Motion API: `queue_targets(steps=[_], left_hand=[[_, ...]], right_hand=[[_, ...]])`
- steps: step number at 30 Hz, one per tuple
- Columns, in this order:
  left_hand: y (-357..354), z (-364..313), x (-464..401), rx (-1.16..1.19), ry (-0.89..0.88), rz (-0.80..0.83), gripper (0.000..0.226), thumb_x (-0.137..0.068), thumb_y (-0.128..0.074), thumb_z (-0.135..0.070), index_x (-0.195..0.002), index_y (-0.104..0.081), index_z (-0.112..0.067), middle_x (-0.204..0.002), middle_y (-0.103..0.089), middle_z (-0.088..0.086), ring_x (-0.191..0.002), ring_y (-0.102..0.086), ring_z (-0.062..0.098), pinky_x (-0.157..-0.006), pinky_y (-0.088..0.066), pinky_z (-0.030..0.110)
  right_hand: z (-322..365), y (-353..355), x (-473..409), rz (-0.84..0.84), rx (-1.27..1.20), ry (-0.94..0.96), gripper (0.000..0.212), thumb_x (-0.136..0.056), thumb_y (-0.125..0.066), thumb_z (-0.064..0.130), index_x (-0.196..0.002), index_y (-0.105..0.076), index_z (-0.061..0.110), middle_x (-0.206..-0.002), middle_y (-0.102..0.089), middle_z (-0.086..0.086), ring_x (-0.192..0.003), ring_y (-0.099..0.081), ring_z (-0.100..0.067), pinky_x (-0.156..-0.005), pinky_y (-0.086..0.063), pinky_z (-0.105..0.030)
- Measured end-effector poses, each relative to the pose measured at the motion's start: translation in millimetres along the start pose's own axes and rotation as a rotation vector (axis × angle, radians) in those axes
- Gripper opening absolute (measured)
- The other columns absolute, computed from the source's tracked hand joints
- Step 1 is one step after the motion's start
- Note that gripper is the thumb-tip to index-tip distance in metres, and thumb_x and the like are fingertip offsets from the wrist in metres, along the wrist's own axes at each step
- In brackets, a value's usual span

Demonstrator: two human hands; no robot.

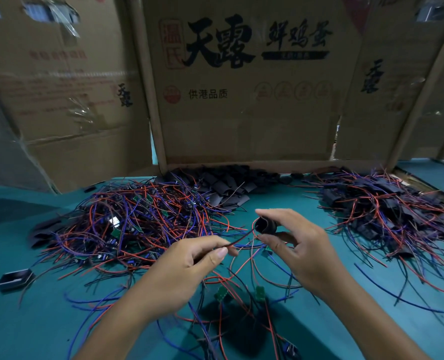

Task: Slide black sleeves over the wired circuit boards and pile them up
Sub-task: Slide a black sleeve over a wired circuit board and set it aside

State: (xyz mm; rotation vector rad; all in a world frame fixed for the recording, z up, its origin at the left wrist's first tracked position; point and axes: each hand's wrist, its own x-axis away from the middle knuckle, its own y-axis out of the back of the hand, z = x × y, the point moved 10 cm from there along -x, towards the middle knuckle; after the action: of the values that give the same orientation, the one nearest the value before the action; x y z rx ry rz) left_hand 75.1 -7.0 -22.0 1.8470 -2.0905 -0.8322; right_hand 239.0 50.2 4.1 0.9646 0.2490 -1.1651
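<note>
The right hand (297,245), centre-right of the frame, is holding a short black soft sleeve tube (265,224) betw. thumb and forefinger, fingers curled around it, its open mouth facing to the left. The left hand (189,266), in the lower centre, is pinching thin red and black wires (237,241) betw. thumb and fingers; these wires are running up to the right and arriving at the mouth of the sleeve. It seems the wire ends are just entering the mouth, but the view there is blurred, so I cannot tell for sure.

Two small green circuit boards (222,294) w/ red, blue and black leads are lying on the teal green table mat (46,320) under the hands, lower centre.

At centre-left, a big tangled heap of unsleeved boards with red and blue wires (127,222) is resting on the mat. Behind it, upper centre of the mat, a stack of flat black sleeves (228,185) is lying against the brown cardboard wall with black Chinese characters (241,113). At right, a pile of boards already covered by black sleeves (387,211) is sitting, wires sticking out. One loose flat black sleeve (14,279) is lying at the lower left edge.
</note>
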Motion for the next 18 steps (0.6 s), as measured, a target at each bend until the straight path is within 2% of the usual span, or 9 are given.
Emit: queue_targets(steps=[3,5,6,8,10,12,14,16,18], left_hand=[[-0.9,0.7,0.2,0.012,0.01,0.007,0.021,-0.101,-0.05,-0.034,-0.106,-0.071,-0.035,-0.103,-0.071,0.006,-0.103,-0.061,0.028,-0.093,-0.043,0.039],[-3.9,-1.0,0.8,0.004,0.004,0.033,0.021,-0.1,-0.051,-0.034,-0.105,-0.072,-0.031,-0.09,-0.069,0.004,-0.083,-0.061,0.021,-0.079,-0.045,0.033],[-6.5,-2.9,1.3,-0.021,-0.009,0.057,0.019,-0.101,-0.052,-0.033,-0.105,-0.071,-0.03,-0.077,-0.062,0.004,-0.07,-0.054,0.013,-0.068,-0.041,0.03],[-10.5,-1.4,1.5,-0.041,-0.01,0.084,0.012,-0.1,-0.056,-0.024,-0.105,-0.067,-0.026,-0.066,-0.047,0.002,-0.063,-0.04,0.006,-0.061,-0.032,0.028],[-12.7,4.3,2.0,-0.011,0.034,0.084,0.025,-0.094,-0.057,-0.01,-0.111,-0.06,-0.028,-0.067,-0.04,0.002,-0.063,-0.036,0.009,-0.06,-0.03,0.029],[-15.1,6.3,2.9,-0.006,0.06,0.087,0.04,-0.088,-0.057,-0.005,-0.119,-0.052,-0.029,-0.067,-0.039,-0.008,-0.061,-0.035,0.008,-0.059,-0.031,0.026],[-19.4,6.1,3.5,-0.029,0.063,0.112,0.045,-0.086,-0.057,-0.004,-0.123,-0.048,-0.028,-0.07,-0.044,-0.008,-0.061,-0.038,0.008,-0.06,-0.033,0.026],[-22.2,6.3,2.9,-0.095,0.048,0.12,0.05,-0.085,-0.059,-0.006,-0.128,-0.044,-0.028,-0.072,-0.045,-0.005,-0.063,-0.039,0.007,-0.061,-0.033,0.028],[-23.5,6.1,1.9,-0.165,0.03,0.109,0.059,-0.084,-0.062,-0.01,-0.134,-0.038,-0.029,-0.072,-0.046,-0.01,-0.064,-0.041,0.005,-0.062,-0.034,0.026]], right_hand=[[11.8,-3.0,0.9,0.027,0.017,0.096,0.036,-0.09,-0.067,0.018,-0.126,-0.064,0.016,-0.121,-0.061,0.004,-0.114,-0.057,-0.008,-0.095,-0.05,-0.026],[25.6,-10.5,3.8,0.074,0.132,0.204,0.035,-0.092,-0.063,0.024,-0.126,-0.063,0.015,-0.121,-0.06,0.005,-0.114,-0.055,-0.005,-0.098,-0.044,-0.018],[31.5,-17.1,6.0,0.119,0.193,0.248,0.035,-0.094,-0.061,0.028,-0.127,-0.063,0.015,-0.121,-0.06,0.004,-0.113,-0.056,-0.006,-0.097,-0.043,-0.017],[43.1,-31.6,12.0,0.203,0.328,0.331,0.037,-0.096,-0.056,0.036,-0.126,-0.063,0.016,-0.116,-0.063,0.002,-0.105,-0.059,-0.013,-0.091,-0.047,-0.025],[55.8,-43.0,19.0,0.222,0.467,0.413,0.037,-0.095,-0.053,0.041,-0.121,-0.065,0.016,-0.105,-0.067,0.003,-0.093,-0.062,-0.018,-0.086,-0.049,-0.035],[64.2,-49.3,22.5,0.192,0.592,0.44,0.035,-0.094,-0.054,0.045,-0.113,-0.069,0.02,-0.092,-0.068,0.008,-0.092,-0.065,-0.018,-0.095,-0.045,-0.045],[66.1,-53.0,21.9,0.193,0.693,0.403,0.032,-0.092,-0.052,0.049,-0.104,-0.07,0.026,-0.083,-0.067,0.013,-0.102,-0.065,-0.014,-0.103,-0.036,-0.054],[65.2,-59.7,21.5,0.266,0.717,0.372,0.03,-0.09,-0.051,0.048,-0.1,-0.069,0.026,-0.081,-0.065,0.013,-0.099,-0.064,-0.014,-0.102,-0.038,-0.051],[60.4,-69.6,25.2,0.376,0.639,0.326,0.029,-0.089,-0.049,0.042,-0.099,-0.067,0.021,-0.082,-0.062,0.007,-0.085,-0.063,-0.017,-0.089,-0.05,-0.039]])
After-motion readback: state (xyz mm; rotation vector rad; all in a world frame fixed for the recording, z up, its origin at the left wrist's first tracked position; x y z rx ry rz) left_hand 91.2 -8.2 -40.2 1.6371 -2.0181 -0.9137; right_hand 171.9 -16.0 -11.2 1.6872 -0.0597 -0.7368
